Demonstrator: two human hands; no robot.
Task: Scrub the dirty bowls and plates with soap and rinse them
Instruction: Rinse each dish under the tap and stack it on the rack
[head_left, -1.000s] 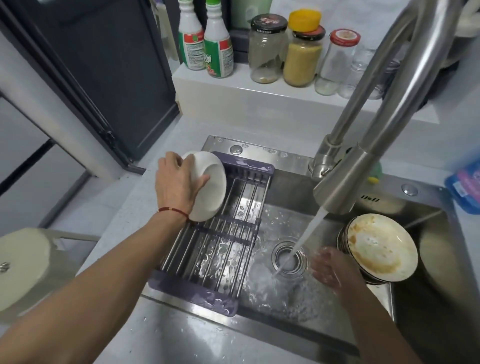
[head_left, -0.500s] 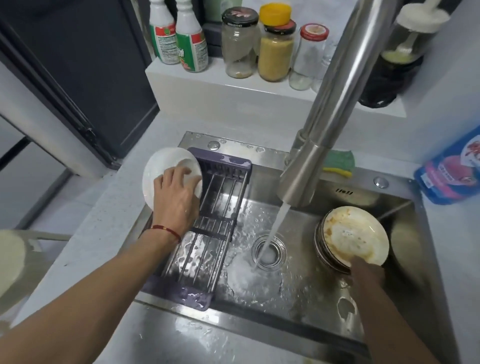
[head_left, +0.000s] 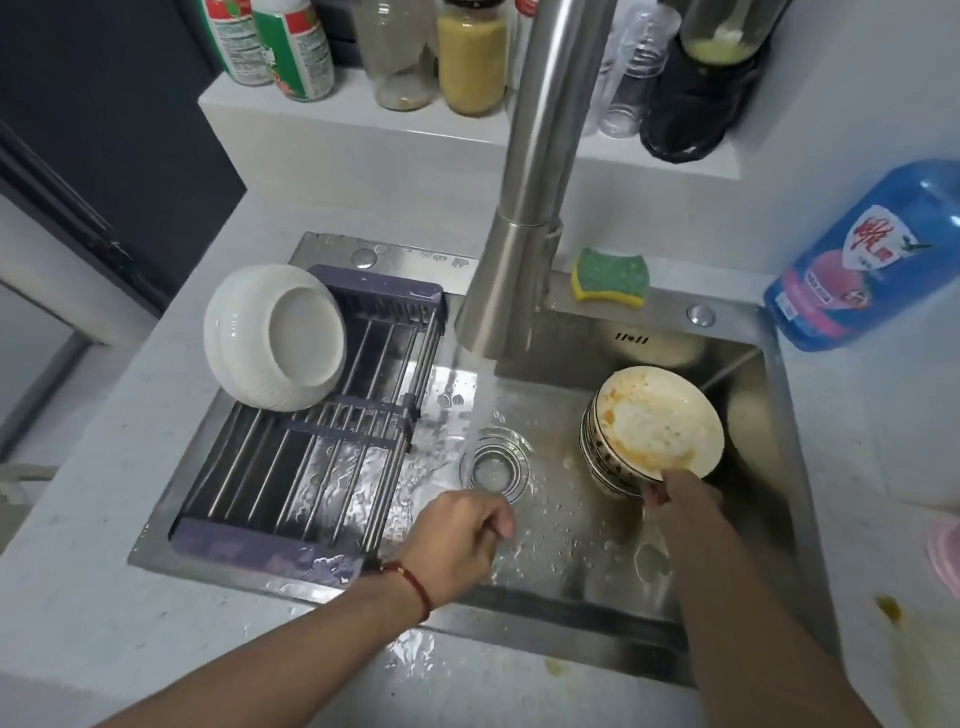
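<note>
Stained cream round dish (head_left: 660, 422), lower right, pinched by half-hidden right hand (head_left: 675, 493); left hand (head_left: 457, 540) loosely curled, empty, centre.

The blue detergent bottle (head_left: 866, 260) bears a large red Chinese character, otherwise illegible

- My left hand (head_left: 457, 540) is off the white bowl (head_left: 275, 338) now, which leans upside down alone on the far end of the drying rack (head_left: 332, 457).
- That hand has come back over the sink (head_left: 571, 561), near the drain (head_left: 493, 462), fingers loosely curled and holding nothing.
- My right hand (head_left: 675, 493) has moved from the water stream to grip the near rim of the dirty plate (head_left: 660, 421) atop the stacked bowls (head_left: 602, 457).
</note>
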